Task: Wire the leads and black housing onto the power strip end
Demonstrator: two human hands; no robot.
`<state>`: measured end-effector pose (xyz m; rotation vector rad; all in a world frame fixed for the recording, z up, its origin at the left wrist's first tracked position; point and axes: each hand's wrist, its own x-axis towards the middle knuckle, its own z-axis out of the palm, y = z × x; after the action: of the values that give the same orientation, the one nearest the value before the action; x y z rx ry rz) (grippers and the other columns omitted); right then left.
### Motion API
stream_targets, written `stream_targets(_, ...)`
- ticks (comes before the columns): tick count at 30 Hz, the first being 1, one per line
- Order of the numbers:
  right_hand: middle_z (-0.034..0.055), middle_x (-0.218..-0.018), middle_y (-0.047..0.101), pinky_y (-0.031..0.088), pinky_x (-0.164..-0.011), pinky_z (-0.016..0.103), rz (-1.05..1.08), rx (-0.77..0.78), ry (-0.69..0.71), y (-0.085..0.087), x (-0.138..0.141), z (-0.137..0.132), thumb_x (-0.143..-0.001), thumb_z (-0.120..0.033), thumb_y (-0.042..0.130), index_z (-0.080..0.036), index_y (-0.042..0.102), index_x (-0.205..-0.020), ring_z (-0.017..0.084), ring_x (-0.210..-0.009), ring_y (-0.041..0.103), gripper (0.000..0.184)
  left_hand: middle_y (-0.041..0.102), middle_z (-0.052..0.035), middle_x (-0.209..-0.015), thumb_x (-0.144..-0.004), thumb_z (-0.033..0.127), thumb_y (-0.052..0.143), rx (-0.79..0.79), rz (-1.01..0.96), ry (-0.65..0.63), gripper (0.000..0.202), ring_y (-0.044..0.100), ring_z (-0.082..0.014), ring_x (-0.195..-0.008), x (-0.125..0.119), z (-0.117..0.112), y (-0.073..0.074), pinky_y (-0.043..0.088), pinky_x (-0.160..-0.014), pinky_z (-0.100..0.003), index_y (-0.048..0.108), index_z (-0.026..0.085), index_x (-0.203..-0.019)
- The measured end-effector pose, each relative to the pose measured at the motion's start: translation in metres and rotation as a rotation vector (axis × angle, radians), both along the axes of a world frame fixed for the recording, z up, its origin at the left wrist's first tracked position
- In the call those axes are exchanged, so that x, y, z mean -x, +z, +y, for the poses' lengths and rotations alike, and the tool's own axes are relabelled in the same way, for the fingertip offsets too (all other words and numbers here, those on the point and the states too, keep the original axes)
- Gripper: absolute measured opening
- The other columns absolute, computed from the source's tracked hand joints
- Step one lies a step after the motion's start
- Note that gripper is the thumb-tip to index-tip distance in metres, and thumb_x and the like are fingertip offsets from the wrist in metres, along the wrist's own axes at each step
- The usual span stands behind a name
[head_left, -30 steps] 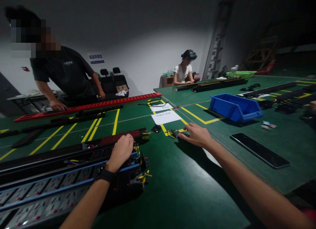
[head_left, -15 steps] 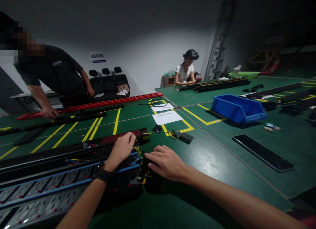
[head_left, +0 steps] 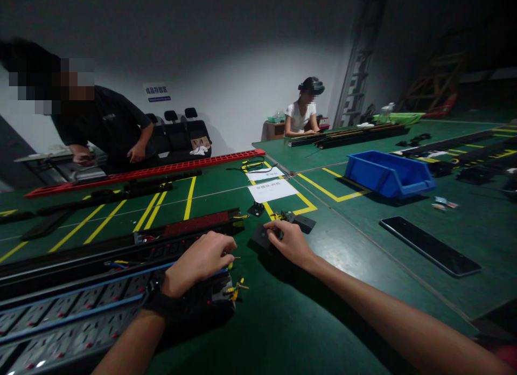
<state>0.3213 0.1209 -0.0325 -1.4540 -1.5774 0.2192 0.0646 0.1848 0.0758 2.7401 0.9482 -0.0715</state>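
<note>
A long black power strip assembly point(head_left: 100, 294) with blue wires lies along the left of the green table. My left hand point(head_left: 200, 262) rests on its near end, fingers pinched on a thin wire beside the yellow-tipped leads point(head_left: 236, 289). My right hand point(head_left: 288, 240) is to the right of it, fingers closed on a small black end cap point(head_left: 262, 236) on the table. Another small black part point(head_left: 301, 222) with yellow wires lies just beyond that hand.
A blue bin point(head_left: 388, 174) and a flat black panel point(head_left: 430, 245) lie to the right. White paper labels point(head_left: 271, 191) lie within yellow floor lines. A long red strip point(head_left: 145, 173) lies at the back, where a person in black point(head_left: 109, 130) leans. Another person point(head_left: 301, 116) sits far back.
My right hand moved from the far black part to the strip's end, then out to the right with the black end cap. My left hand shifted to the strip's end wires.
</note>
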Motion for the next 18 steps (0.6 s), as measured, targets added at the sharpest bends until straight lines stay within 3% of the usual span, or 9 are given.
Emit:
stream_targets(5,0.0069,-0.09,0.083,0.059,-0.079,0.037,0.103,0.085,0.01,-0.0007,-0.0053,0.0029,-0.092,-0.022,0.059,-0.022,0.081,-0.104,0.025,-0.08,0.078,0.025,0.081,-0.0093,-0.108,-0.091,0.026,0.066,-0.006,-0.009,-0.03,0.021,0.073,-0.0265,-0.1,0.0035,0.003,-0.0079,0.051,-0.082,-0.034,0.08,0.02,-0.105)
stream_targets(18,0.0059,-0.088,0.083,0.056,-0.074,0.034,0.076,0.118,0.016,-0.0067,-0.0064,0.0052,-0.091,-0.021,0.061,-0.022,0.081,-0.103,0.025,-0.079,0.079,0.023,0.081,-0.0058,-0.094,-0.088,0.022,0.064,0.068,-0.039,-0.088,0.018,0.072,-0.0212,-0.088,0.0076,0.0107,-0.0008,0.046,-0.078,-0.031,0.081,0.021,-0.094)
